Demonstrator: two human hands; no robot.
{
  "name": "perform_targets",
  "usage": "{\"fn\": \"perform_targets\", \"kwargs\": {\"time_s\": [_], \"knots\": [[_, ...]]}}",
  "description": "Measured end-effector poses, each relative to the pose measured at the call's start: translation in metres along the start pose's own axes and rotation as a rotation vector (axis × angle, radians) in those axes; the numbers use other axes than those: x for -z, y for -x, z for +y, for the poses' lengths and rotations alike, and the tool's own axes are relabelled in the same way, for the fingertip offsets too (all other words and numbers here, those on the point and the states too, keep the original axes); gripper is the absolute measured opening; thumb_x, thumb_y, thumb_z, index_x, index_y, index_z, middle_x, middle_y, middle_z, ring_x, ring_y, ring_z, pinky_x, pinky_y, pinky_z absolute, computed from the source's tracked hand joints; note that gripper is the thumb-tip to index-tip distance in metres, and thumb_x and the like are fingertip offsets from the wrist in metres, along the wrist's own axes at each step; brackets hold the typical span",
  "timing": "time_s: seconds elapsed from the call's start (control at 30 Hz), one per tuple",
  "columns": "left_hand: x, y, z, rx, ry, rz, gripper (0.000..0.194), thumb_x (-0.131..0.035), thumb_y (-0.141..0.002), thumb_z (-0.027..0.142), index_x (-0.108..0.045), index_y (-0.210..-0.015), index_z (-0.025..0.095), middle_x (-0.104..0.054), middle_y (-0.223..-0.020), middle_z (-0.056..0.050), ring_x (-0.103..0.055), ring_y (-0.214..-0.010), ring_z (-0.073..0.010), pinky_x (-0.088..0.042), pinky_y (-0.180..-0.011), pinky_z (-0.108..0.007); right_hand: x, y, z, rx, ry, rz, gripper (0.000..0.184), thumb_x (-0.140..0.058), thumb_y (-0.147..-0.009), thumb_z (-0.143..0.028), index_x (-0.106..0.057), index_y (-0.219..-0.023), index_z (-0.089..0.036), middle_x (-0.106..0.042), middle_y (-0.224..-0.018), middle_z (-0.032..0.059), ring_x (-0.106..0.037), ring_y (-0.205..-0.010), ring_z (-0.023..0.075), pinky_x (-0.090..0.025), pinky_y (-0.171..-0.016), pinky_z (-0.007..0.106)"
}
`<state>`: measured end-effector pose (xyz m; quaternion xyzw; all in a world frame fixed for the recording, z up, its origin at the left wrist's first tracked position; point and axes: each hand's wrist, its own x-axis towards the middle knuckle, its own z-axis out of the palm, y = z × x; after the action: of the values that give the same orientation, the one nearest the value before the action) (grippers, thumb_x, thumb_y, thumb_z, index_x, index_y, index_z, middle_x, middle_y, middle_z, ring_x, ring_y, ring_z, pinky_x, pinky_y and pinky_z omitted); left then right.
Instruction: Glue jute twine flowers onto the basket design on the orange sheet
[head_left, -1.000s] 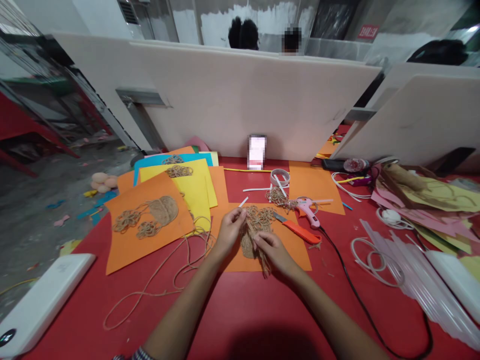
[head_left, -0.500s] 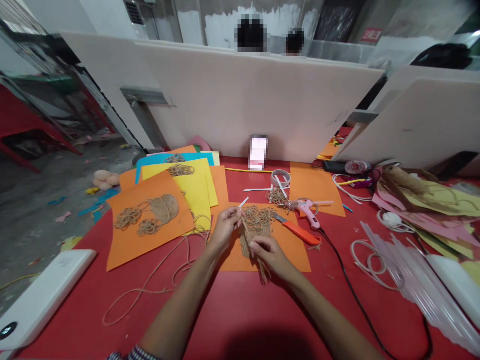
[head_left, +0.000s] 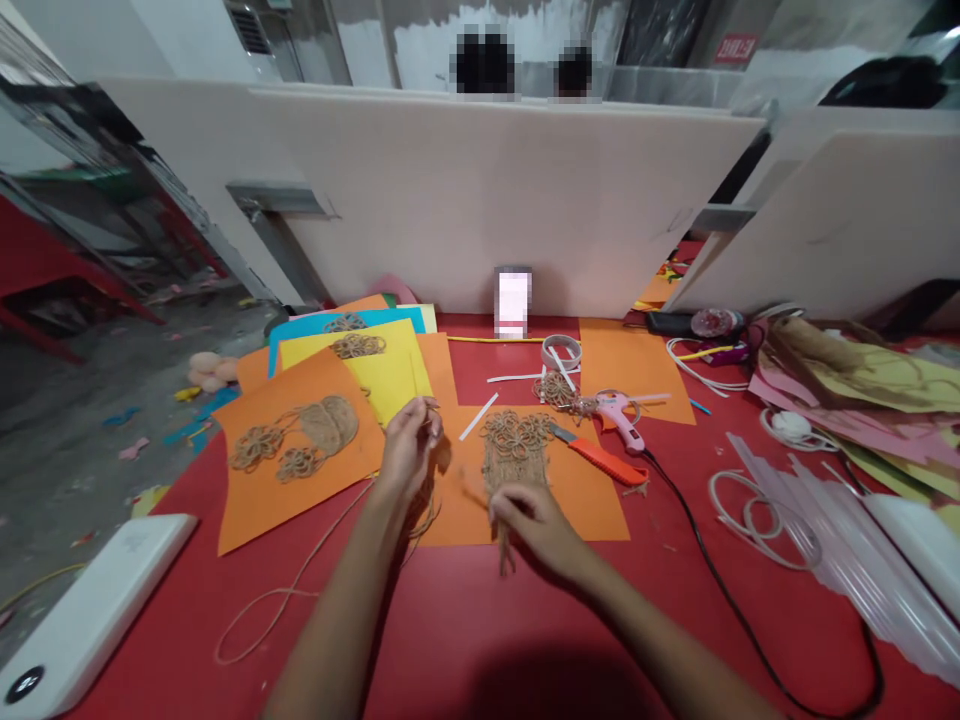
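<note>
My left hand (head_left: 409, 448) is raised over the left edge of the middle orange sheet (head_left: 450, 520), fingers pinched. Loose brown twine (head_left: 429, 518) hangs beside it; its fingertips seem to hold a strand. My right hand (head_left: 536, 522) is closed on a small bundle of twine strands (head_left: 505, 555), whose ends stick out below and left. Just above that hand lies a woven twine piece (head_left: 516, 460) with looped flower shapes along its top. A white strip (head_left: 478, 417) rests flat left of the piece. An orange utility knife (head_left: 604, 463) touches its right side.
A pink glue gun (head_left: 619, 418) with a black cord lies to the right. At left, another orange sheet (head_left: 255, 510) bears twine shapes, over yellow and blue sheets. A tape roll (head_left: 561, 352), a propped phone (head_left: 513, 302), clear tubes (head_left: 817, 540) and a white device (head_left: 105, 610) surround the work.
My left hand has moved left, away from the woven piece, letting go of the white strip, which now lies on the sheet. My right hand has shifted slightly down, still pinching strands.
</note>
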<state>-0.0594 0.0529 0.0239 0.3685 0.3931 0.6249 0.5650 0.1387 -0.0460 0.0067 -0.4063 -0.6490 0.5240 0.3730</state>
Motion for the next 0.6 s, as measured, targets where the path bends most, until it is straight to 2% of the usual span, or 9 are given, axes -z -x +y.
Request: {"fn": "perform_targets", "kwargs": {"time_s": [0.07,0.13,0.17,0.23,0.3,0.37,0.5,0.6], "knots": [[-0.005,0.004,-0.005,0.037,0.004,-0.02,0.027,-0.067,-0.085,0.041,-0.057,-0.079,0.017,-0.041,-0.048,0.006,-0.034,-0.042,-0.0061,-0.027,-0.043,-0.016,0.006,-0.004,0.007,-0.049,-0.076,0.13,0.044,-0.051,-0.095,-0.055,-0.063,-0.072,-0.018,-0.058,-0.067,0.001,-0.053,-0.065,0.0143,-0.04,-0.062,0.025],[-0.011,0.007,-0.011,0.062,0.006,-0.028,0.021,-0.069,-0.082,0.035,-0.057,-0.082,0.017,-0.044,-0.051,0.007,-0.033,-0.041,-0.0049,-0.027,-0.043,-0.016,0.012,-0.007,0.015,-0.055,-0.125,0.202,0.043,-0.052,-0.094,-0.055,-0.062,-0.073,-0.019,-0.055,-0.067,0.001,-0.051,-0.065,0.0148,-0.039,-0.061,0.026],[-0.014,0.009,-0.013,0.069,0.002,-0.03,0.02,-0.071,-0.08,0.03,-0.059,-0.089,0.018,-0.05,-0.057,0.006,-0.036,-0.042,-0.0045,-0.029,-0.044,-0.016,0.014,-0.007,0.018,-0.057,-0.138,0.221,0.042,-0.052,-0.094,-0.055,-0.062,-0.073,-0.019,-0.053,-0.067,0.0008,-0.049,-0.065,0.0147,-0.038,-0.061,0.026],[-0.017,0.012,-0.016,0.081,-0.039,-0.034,0.033,-0.073,-0.075,0.024,-0.06,-0.105,0.021,-0.065,-0.079,0.002,-0.05,-0.051,-0.0061,-0.038,-0.049,-0.017,0.017,-0.008,0.023,-0.066,-0.152,0.247,0.042,-0.053,-0.094,-0.055,-0.062,-0.073,-0.019,-0.05,-0.066,-0.0001,-0.046,-0.063,0.0141,-0.036,-0.059,0.026],[-0.018,0.015,-0.017,0.118,-0.107,-0.042,0.039,-0.073,-0.074,0.023,-0.062,-0.111,0.022,-0.069,-0.092,-0.003,-0.062,-0.066,-0.0106,-0.045,-0.057,-0.02,0.019,-0.008,0.026,-0.067,-0.137,0.262,0.041,-0.052,-0.094,-0.055,-0.062,-0.074,-0.019,-0.049,-0.065,-0.0006,-0.044,-0.061,0.0138,-0.035,-0.058,0.026],[-0.018,0.017,-0.018,0.176,-0.161,-0.075,0.029,-0.073,-0.076,0.029,-0.067,-0.102,0.019,-0.069,-0.081,-0.003,-0.064,-0.07,-0.0136,-0.046,-0.06,-0.022,0.022,-0.008,0.023,-0.046,-0.09,0.279,0.041,-0.052,-0.094,-0.054,-0.063,-0.075,-0.019,-0.049,-0.065,-0.001,-0.044,-0.061,0.0138,-0.034,-0.058,0.026],[-0.022,0.019,-0.024,0.255,-0.228,-0.276,0.027,-0.075,-0.076,0.037,-0.07,-0.09,0.014,-0.053,-0.05,0.002,-0.05,-0.048,-0.0108,-0.039,-0.05,-0.022,0.035,-0.02,0.008,0.042,0.067,0.261,0.038,-0.051,-0.096,-0.049,-0.066,-0.077,-0.02,-0.055,-0.068,0.0002,-0.049,-0.066,0.015,-0.037,-0.064,0.027],[-0.032,0.017,-0.031,0.261,-0.188,-0.392,0.035,-0.069,-0.082,0.047,-0.069,-0.085,0.013,-0.056,-0.05,0.0,-0.049,-0.046,-0.0113,-0.038,-0.049,-0.023,0.049,-0.037,-0.002,0.128,0.236,0.185,0.037,-0.052,-0.096,-0.046,-0.072,-0.077,-0.02,-0.064,-0.078,0.0031,-0.058,-0.078,0.0173,-0.04,-0.075,0.029]]}}
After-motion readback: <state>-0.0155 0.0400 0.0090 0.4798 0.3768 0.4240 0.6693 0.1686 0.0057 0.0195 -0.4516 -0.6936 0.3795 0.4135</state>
